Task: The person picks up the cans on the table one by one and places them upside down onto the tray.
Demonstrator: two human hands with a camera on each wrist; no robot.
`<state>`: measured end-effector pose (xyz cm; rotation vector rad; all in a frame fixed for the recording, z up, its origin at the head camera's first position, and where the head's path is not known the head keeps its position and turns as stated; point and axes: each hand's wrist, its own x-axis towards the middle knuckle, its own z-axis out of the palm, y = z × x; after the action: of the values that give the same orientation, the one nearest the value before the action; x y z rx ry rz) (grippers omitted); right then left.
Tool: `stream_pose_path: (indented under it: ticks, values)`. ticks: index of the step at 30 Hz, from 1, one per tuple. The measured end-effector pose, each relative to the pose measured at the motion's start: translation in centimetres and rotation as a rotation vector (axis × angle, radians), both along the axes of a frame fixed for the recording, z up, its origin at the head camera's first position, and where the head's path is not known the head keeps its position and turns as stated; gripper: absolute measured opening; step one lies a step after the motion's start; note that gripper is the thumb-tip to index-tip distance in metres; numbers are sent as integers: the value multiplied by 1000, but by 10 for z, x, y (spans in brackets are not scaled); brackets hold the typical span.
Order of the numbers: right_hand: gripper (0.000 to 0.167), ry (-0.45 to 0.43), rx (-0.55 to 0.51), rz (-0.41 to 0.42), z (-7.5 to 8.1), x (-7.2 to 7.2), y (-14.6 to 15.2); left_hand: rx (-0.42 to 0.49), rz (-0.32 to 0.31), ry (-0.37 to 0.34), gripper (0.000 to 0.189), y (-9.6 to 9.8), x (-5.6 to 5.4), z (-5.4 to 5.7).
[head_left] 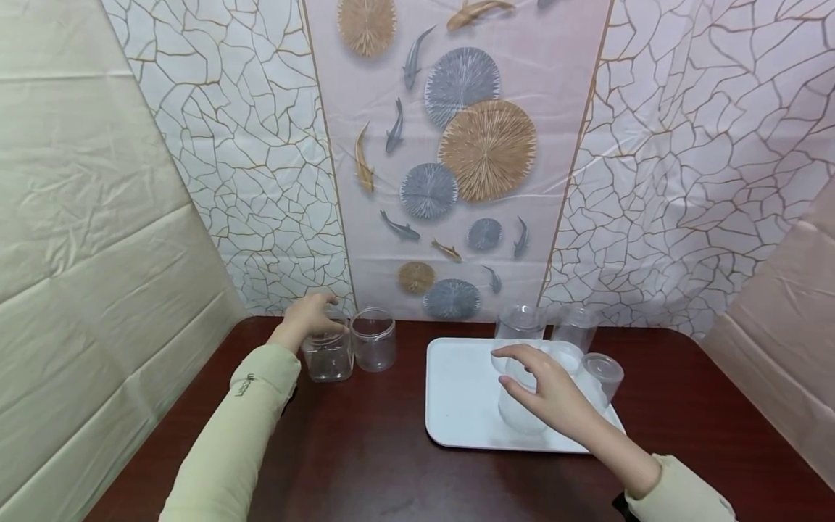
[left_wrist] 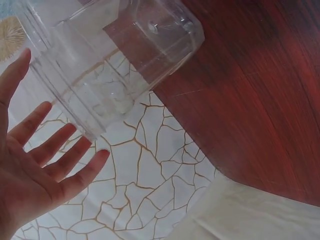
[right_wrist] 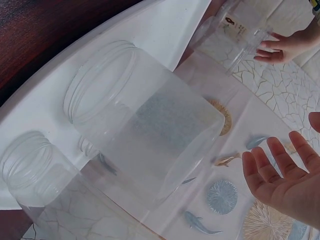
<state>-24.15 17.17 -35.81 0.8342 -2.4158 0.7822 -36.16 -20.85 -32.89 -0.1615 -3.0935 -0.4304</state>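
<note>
My left hand (head_left: 309, 319) hovers around the top of a clear square jar (head_left: 328, 361) at the table's left back. In the left wrist view its fingers are spread just outside the jar's rim, holding nothing. A clear round jar (head_left: 375, 348) stands right beside the square one. Over the white tray (head_left: 457, 399), my right hand (head_left: 548, 388) has thumb and fingers parted above a wide clear jar (head_left: 518, 417). That jar rests mouth down, its threaded rim against the tray in the right wrist view, where the fingers show apart from it.
More clear jars stand on or behind the tray: a tall one (head_left: 518, 326), another at the back (head_left: 577, 330), and a small one (head_left: 607, 373) near its right edge. A patterned cloth wall (head_left: 424, 304) borders the dark red table (head_left: 365, 449) at the back.
</note>
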Motion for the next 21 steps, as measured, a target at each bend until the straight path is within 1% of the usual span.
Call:
stream_pose_path:
  ticks: [4,10,15,21]
  values:
    - [33,-1,0,3,0,1,0,-10,22,-40,65,2,-2,3]
    - [32,-18,0,0,-1,2,-1,-26,59,-89,67,7,-3,5]
    - [33,-12,5,-5,0,3,-1,-31,78,-102,63,8,-2,6]
    - [33,-3,8,-6,0,2,-1,-85,89,-110,61,6,0,13]
